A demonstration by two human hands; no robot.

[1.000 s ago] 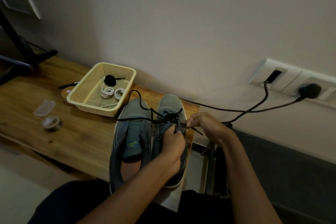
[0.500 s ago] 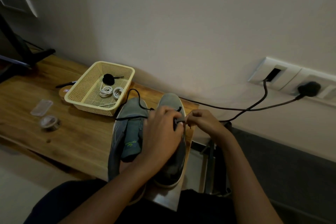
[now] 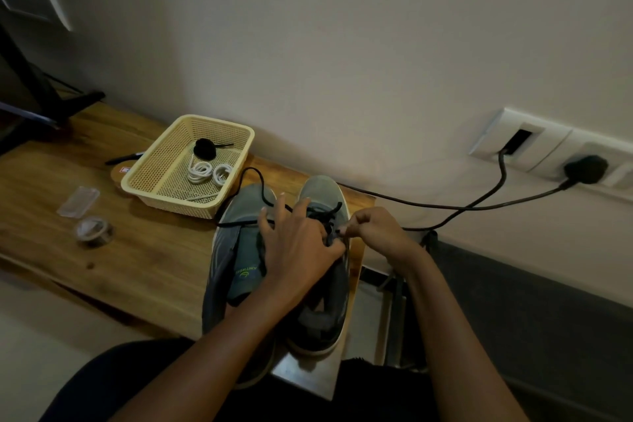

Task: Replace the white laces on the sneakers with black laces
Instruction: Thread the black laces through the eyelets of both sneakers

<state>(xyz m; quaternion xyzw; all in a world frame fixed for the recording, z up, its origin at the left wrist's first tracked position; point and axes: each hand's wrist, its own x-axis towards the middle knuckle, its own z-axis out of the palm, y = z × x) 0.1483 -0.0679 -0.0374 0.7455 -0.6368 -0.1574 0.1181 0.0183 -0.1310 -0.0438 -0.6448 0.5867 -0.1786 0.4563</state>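
We start with the wooden table, which fills the left and centre of the frame. At its right end the two grey sneakers stand side by side, toes toward the wall. The left-hand sneaker shows an open tongue and no lacing that we can see, so we judge it not yet begun. The right-hand sneaker has dark crossings over its forefoot, so it looks partly laced. Its upper eyelets are hidden under the hands.

The basket, just upper left of the shoes, holds two coiled white laces. From that we take the removal to be done for both shoes. A rolled spare black lace lies beside them, probably for the second shoe.

The left hand lies spread across both tongues with its fingers straight and splayed. We cannot tell whether it pins anything. The right hand, at the right-hand sneaker's edge, has its fingertips pinched on one end of the black lace. The other end loops loosely back toward the basket.
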